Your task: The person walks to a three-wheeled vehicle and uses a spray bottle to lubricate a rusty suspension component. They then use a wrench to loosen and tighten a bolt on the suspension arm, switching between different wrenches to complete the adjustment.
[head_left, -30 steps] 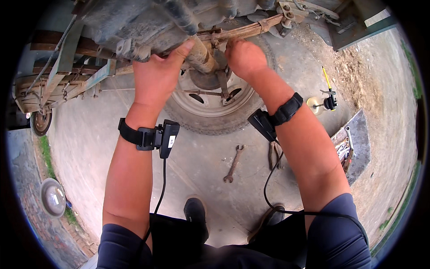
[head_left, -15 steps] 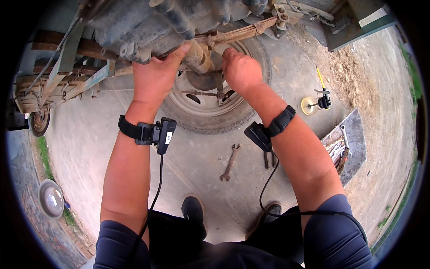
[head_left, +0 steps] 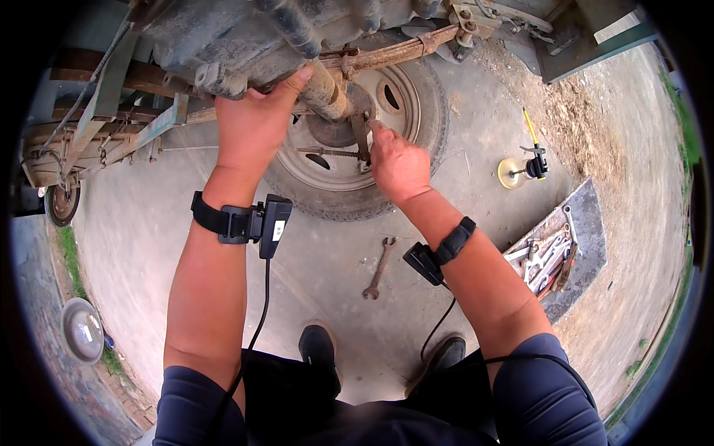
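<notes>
A rusty axle tube [head_left: 325, 91] runs down to the hub of a tyred wheel [head_left: 338, 192] under a vehicle. My left hand [head_left: 254, 126] is closed at the tube's left side, below a grey metal housing [head_left: 204, 41]. Its thumb lies against the tube, while the other fingers are mostly hidden. Beside the short brake lever [head_left: 360, 134] at the hub, my right hand [head_left: 400, 160] is curled, its index fingertip close to the lever's upper end. What its fingers hold, if anything, is hidden. A spring-wrapped rod [head_left: 327, 153] meets the lever's lower end.
An open-ended spanner [head_left: 380, 268] lies on the concrete below the wheel. To the right stand an oil can [head_left: 512, 172] with a yellow spout and a metal tray [head_left: 591, 223] of spanners. A leaf spring [head_left: 405, 50] crosses above the wheel. A round basin [head_left: 83, 331] sits far left.
My right hand has moved down from the upper part of the hub to beside the brake lever, and its forearm has dropped. My left hand keeps its place at the axle tube.
</notes>
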The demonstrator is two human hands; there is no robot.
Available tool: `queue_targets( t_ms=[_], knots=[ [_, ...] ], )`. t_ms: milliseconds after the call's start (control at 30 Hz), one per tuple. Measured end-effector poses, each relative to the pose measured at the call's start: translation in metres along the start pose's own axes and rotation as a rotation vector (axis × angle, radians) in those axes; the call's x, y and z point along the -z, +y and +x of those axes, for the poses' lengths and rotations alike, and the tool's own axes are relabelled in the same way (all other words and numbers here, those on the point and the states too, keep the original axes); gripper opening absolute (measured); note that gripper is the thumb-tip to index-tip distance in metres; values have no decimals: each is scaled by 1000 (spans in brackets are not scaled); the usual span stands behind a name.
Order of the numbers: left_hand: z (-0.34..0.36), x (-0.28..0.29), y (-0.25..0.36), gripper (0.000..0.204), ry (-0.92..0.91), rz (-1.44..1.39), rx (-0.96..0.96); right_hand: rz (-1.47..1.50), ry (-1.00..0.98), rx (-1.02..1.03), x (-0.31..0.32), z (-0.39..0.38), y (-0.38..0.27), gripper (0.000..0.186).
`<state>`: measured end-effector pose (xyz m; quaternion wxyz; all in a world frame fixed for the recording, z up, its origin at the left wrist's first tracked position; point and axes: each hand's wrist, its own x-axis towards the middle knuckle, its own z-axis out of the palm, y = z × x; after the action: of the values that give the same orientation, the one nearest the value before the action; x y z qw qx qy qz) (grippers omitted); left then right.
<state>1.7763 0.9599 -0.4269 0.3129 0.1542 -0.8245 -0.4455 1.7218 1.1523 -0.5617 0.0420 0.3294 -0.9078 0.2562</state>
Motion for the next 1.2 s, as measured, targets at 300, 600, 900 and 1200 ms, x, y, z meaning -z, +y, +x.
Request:
queue_targets(
  t_ms=[300,600,900,1200],
  knots=[
    [2,-3,10,54,63,-133,-42,-81,-201,-139,-15,-26,15,43],
    [-1,5,8,43,-35,65,34,-36,-138,-64,8,-15,26,38],
    [2,6,1,34,-18,-62,5,108,-162,39,71,4,50,29],
    [11,5,-31,51,-29,107,87,287,-395,-307,246,-32,140,30]
  ],
)
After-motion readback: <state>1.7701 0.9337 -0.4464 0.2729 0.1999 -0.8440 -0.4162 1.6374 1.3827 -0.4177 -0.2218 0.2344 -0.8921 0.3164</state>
